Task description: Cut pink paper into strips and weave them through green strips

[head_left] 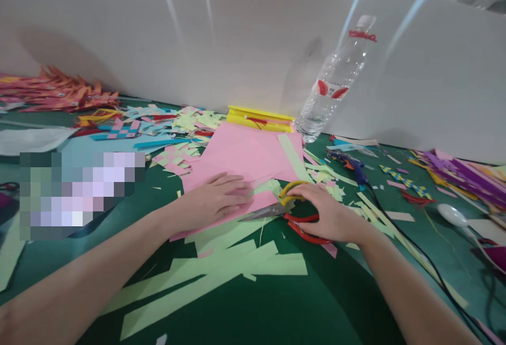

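My left hand (219, 194) lies flat with its fingers stretched out on a large sheet of pink paper (249, 150). In my right hand (328, 210) is a pair of scissors (282, 208) with one yellow and one red handle loop. The thumb and fingers are in the loops, and the handles stand apart. The blades point left over the near edge of the pink paper, close to my left fingers. Pale green paper strips (221, 268) lie on the green table just in front of both hands. Under the pink sheet's near edge, more pale green paper shows.
A clear plastic bottle (336, 78) stands at the wall beside a yellow folded strip (259, 118). At right lie a blue glue gun (351, 168) with its cord and a white spoon (453, 214). Paper scraps (197, 120) and orange folded pieces (65, 92) are at the back left.
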The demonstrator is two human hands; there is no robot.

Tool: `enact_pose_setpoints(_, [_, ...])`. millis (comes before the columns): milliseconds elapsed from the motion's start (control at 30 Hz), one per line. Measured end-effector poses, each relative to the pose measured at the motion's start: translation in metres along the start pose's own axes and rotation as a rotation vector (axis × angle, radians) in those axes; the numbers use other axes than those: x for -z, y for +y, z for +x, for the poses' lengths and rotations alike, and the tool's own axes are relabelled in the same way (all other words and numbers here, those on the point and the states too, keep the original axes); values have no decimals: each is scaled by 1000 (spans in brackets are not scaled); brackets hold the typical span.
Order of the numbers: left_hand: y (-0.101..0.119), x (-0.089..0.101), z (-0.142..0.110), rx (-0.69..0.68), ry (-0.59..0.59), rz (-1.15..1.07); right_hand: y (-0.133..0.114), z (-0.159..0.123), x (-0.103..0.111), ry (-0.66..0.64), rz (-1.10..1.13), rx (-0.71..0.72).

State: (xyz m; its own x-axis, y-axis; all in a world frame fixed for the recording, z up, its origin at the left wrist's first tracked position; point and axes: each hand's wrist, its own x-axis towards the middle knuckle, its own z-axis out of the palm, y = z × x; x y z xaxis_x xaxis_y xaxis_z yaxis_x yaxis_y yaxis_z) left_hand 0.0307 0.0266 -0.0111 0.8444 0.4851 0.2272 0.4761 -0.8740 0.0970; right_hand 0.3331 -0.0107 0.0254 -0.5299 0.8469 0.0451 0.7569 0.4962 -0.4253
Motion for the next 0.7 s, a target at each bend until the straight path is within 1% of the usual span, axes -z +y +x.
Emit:
enact_pose_setpoints(167, [0,-1,0,-20,-1,36,-2,2,-1,8,-6,3])
enact_pose_setpoints(367, [-1,0,-2,3,-49,85,-2,0,2,-43,12,-17])
enact_pose_setpoints(533, [1,1,-1,17,-55,92,-5,0,1,-32,3,-19])
enact_pose_setpoints(600, [1,0,0,22,-49,85,-8,2,-1,-21,-11,5])
enact_pose_setpoints(700, [1,-3,1,8,-8,68,-12,3,-5,-8,-25,36])
